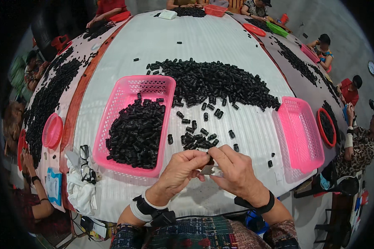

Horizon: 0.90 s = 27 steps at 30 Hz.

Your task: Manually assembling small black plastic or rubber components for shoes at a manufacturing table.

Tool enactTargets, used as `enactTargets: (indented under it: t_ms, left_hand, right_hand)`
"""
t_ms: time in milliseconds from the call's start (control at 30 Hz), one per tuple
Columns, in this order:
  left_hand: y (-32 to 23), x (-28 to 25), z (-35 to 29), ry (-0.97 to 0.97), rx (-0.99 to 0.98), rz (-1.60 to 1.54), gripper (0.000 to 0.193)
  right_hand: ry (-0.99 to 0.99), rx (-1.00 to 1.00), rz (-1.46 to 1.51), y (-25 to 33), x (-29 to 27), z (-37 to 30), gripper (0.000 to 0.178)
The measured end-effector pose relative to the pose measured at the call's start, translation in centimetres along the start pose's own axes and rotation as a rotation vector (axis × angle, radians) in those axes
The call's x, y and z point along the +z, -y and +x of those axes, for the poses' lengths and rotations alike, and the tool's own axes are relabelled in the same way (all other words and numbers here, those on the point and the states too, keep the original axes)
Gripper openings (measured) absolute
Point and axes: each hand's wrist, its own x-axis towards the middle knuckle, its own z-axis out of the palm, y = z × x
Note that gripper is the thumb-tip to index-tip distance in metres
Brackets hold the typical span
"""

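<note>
My left hand (pixel 176 170) and my right hand (pixel 237 169) meet at the near edge of the table. Both are closed, with fingertips together around a small black plastic part (pixel 210 159), mostly covered by my fingers. Below it a flat grey-white piece (pixel 207 169) shows between the hands, its far end by the right fingers; its kind is unclear. Just beyond my fingertips lies a loose cluster of short black cylindrical plastic parts (pixel 191 143). To the left, a pink basket (pixel 99 151) holds a heap of the same parts.
A large black pile (pixel 216 81) spreads across the table beyond. A pink basket (pixel 301 137) sits on the right. Glasses (pixel 85 164) and a white cloth (pixel 79 189) lie at the left, near a blue packet (pixel 54 186). Several people work at the sides and far end.
</note>
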Motion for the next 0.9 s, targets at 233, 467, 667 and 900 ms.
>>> enactTargets:
  t_ms: [233, 467, 667, 900]
  left_hand:
    - [-0.1, -0.6, 0.1, 0.039, -0.019, -0.014, 0.018]
    - [1.5, 0.1, 0.3, 0.083, -0.027, -0.374, 0.017]
    - [1.8, -0.1, 0.0, 0.108, 0.023, -0.365, 0.018]
    - [1.2, -0.1, -0.3, 0.162, 0.014, -0.362, 0.019]
  right_hand:
    - [-0.015, -0.01, 0.076, -0.1, -0.1, 0.0, 0.058]
    - [-0.338, -0.121, 0.054, -0.2, 1.9, -0.6, 0.051]
    - [-0.374, -0.193, -0.031, 0.3, 1.7, -0.8, 0.046]
    - [-0.409, -0.231, -0.074, 0.4, 1.6, -0.9, 0.04]
